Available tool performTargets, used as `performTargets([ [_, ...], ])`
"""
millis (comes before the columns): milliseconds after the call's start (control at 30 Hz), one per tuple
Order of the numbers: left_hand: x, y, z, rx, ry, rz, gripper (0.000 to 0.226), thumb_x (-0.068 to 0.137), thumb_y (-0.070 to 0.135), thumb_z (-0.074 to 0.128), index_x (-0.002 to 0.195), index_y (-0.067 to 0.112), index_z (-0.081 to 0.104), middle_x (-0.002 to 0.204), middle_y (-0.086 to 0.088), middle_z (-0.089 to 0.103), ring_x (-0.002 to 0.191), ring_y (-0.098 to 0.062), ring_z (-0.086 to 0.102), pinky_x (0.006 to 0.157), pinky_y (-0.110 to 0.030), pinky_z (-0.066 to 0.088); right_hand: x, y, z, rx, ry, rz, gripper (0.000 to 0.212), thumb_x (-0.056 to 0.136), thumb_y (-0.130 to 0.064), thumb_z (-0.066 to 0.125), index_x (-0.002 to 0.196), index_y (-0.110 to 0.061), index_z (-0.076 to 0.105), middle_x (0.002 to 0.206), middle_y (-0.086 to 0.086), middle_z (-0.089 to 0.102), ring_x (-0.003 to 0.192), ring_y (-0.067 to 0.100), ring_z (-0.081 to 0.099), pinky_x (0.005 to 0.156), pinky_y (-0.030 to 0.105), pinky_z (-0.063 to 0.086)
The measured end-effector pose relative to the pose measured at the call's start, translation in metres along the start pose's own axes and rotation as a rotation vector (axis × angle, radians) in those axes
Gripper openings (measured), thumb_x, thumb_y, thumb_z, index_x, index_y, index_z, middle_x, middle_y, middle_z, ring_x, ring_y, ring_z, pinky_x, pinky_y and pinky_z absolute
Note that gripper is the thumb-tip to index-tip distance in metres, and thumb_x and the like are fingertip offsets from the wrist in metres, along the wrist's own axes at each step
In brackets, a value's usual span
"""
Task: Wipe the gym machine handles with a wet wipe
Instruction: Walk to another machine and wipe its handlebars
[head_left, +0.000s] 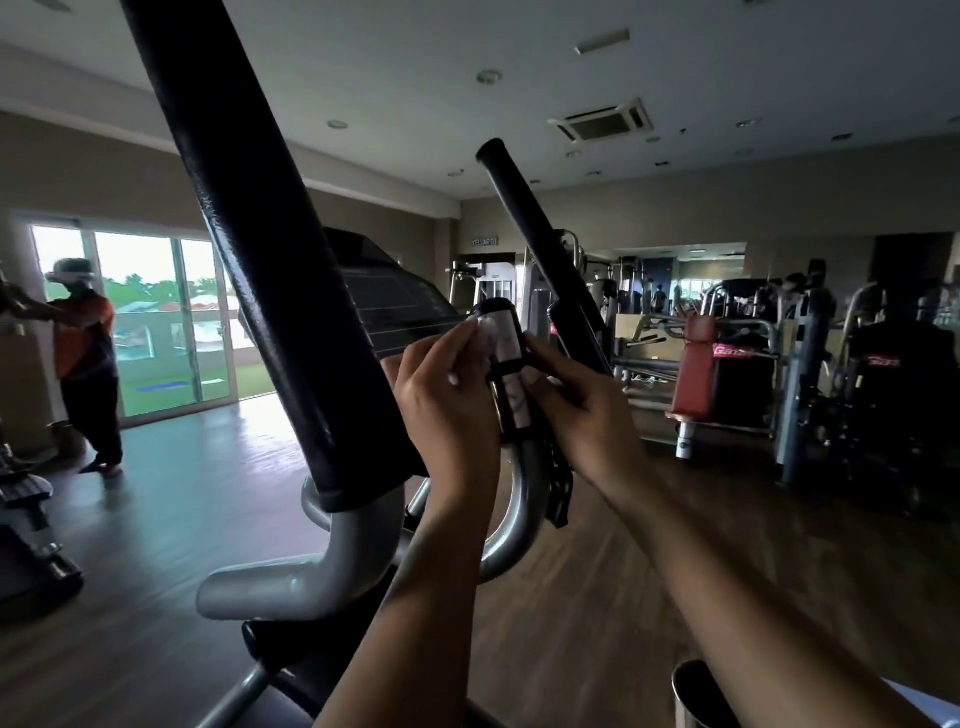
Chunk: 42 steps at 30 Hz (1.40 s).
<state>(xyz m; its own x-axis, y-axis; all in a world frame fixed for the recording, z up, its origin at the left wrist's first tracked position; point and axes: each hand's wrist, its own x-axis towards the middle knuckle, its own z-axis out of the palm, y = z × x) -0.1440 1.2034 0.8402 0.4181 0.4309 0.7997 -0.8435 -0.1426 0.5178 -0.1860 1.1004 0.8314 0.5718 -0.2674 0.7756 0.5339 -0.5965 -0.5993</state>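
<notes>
A short black grip with pale sensor plates rises at the centre on a curved silver tube. My left hand pinches a small white wet wipe against the upper left side of that grip. From the right, my right hand closes its fingers on the grip's middle. Two long black foam handles slant upward: a thick near one on the left and a thinner one behind my hands.
The machine's dark console sits behind the grip. A person leans at the left by bright glass doors. Weight machines, one with a red pad, fill the right side. A wooden floor lies below.
</notes>
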Motion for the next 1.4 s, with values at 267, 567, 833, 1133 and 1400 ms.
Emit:
performTargets([
  [267,-0.012,0.006,0.001,-0.05,-0.051,0.047,0.013,0.079,0.011,0.074,0.091,0.017,0.076,0.087,0.005,0.07,0.083,-0.013,0.064,0.075,-0.01,0.046,0.005,0.0,0.0,0.112,-0.034,0.131,0.037,0.093,-0.024,0.059,0.124,-0.045,0.056,0.095,-0.002,0.075,0.092,0.012,0.071,0.082,0.029,0.056],
  [567,-0.008,0.012,0.001,0.02,-0.058,0.102,0.007,0.081,0.016,0.073,0.086,0.017,0.077,0.085,0.003,0.071,0.08,-0.013,0.062,0.072,-0.006,0.041,0.007,0.001,-0.003,0.203,-0.088,0.137,0.038,0.094,-0.017,0.057,0.131,-0.029,0.057,0.095,-0.024,0.066,0.076,-0.019,0.063,0.064,0.002,0.046],
  [833,0.002,0.016,0.005,0.002,-0.079,0.062,0.009,0.074,0.015,0.079,0.082,0.017,0.077,0.082,0.006,0.07,0.081,-0.012,0.064,0.075,-0.011,0.046,0.006,0.0,-0.003,0.227,-0.082,0.125,0.037,0.095,-0.01,0.055,0.129,-0.024,0.057,0.099,-0.019,0.067,0.079,-0.02,0.062,0.07,0.002,0.045],
  [1133,0.016,0.019,0.007,0.038,-0.078,-0.088,0.022,0.076,0.022,0.073,0.097,0.028,0.074,0.081,-0.004,0.072,0.075,-0.016,0.066,0.074,-0.029,0.05,0.006,-0.002,-0.003,0.236,-0.083,0.132,0.038,0.095,-0.008,0.056,0.131,-0.019,0.057,0.114,-0.005,0.067,0.078,-0.021,0.061,0.067,0.001,0.045],
  [1400,0.013,0.016,0.009,0.06,-0.072,-0.037,0.018,0.078,0.018,0.073,0.095,0.021,0.075,0.079,-0.002,0.072,0.073,-0.016,0.065,0.069,-0.012,0.043,0.007,-0.001,-0.001,0.235,-0.068,0.123,0.039,0.094,-0.009,0.057,0.125,-0.032,0.054,0.106,-0.015,0.067,0.08,-0.018,0.062,0.071,0.003,0.047],
])
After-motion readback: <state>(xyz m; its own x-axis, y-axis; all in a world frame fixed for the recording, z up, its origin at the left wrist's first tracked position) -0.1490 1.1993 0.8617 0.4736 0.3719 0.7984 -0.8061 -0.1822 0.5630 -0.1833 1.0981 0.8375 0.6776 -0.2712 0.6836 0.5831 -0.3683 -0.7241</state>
